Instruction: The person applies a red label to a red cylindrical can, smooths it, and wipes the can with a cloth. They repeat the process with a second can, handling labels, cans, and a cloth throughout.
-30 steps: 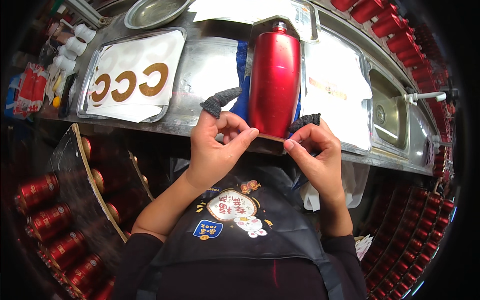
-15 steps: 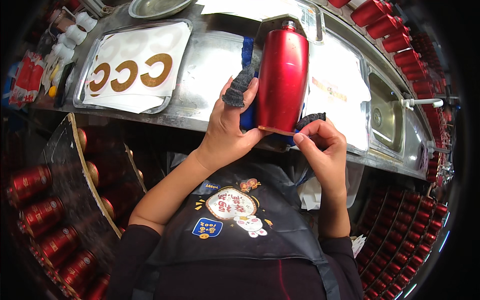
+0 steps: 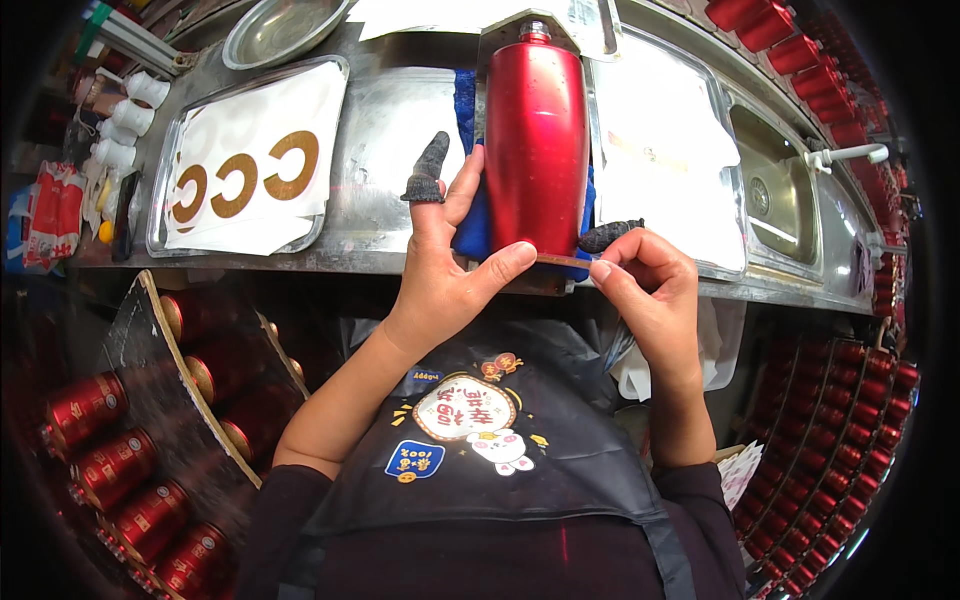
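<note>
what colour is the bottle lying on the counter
Glossy red bottle with a small silver cap, lying on a blue cloth; head view.

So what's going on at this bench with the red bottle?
A person in a dark apron is working on a red metal bottle that lies on a blue cloth on a steel counter. The left hand steadies the bottle's base, thumb pressed against it. The right hand pinches a thin brownish strip at the base. Both forefingers wear dark fingertip covers. A tray with gold letter shapes sits to the left, and racks of red cans stand around.
</note>
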Available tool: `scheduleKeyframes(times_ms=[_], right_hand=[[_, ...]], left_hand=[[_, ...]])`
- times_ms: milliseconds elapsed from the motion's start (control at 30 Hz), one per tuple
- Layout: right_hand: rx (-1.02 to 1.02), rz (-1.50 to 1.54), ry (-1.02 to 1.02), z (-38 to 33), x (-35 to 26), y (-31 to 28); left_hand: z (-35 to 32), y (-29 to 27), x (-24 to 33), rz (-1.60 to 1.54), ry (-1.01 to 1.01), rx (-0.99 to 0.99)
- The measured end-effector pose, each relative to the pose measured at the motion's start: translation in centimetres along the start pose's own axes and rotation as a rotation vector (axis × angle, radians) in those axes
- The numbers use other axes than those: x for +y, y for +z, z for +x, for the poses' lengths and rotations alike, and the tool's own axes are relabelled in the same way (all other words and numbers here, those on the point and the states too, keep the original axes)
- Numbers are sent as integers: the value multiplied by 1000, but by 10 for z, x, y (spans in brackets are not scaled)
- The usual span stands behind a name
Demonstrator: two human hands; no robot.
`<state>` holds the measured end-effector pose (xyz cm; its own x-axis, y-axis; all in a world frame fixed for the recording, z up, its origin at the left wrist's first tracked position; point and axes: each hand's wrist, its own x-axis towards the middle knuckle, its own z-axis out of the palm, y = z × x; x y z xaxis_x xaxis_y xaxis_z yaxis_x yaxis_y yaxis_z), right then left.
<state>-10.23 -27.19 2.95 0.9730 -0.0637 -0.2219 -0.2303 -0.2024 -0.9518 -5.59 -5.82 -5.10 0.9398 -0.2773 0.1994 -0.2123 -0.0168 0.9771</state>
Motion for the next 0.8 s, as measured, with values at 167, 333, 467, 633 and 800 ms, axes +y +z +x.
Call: scheduleKeyframes(times_ms=[167,333,467,633,800], right_hand=[[6,30,20,0,0,0],[-7,13,-10,1,3,3],[-12,21,4,2,4,3],[-11,30,-24,3,5,2],[-11,36,-8,3,7,1]], left_hand=[[-1,-1,0,74,-11,8],[1,-5,-2,-74,-29,-28],[-1,-11,3,-525,-135,2],[-2,-10,4,-436,-121,-39],[0,0,2,-377,-67,-14]])
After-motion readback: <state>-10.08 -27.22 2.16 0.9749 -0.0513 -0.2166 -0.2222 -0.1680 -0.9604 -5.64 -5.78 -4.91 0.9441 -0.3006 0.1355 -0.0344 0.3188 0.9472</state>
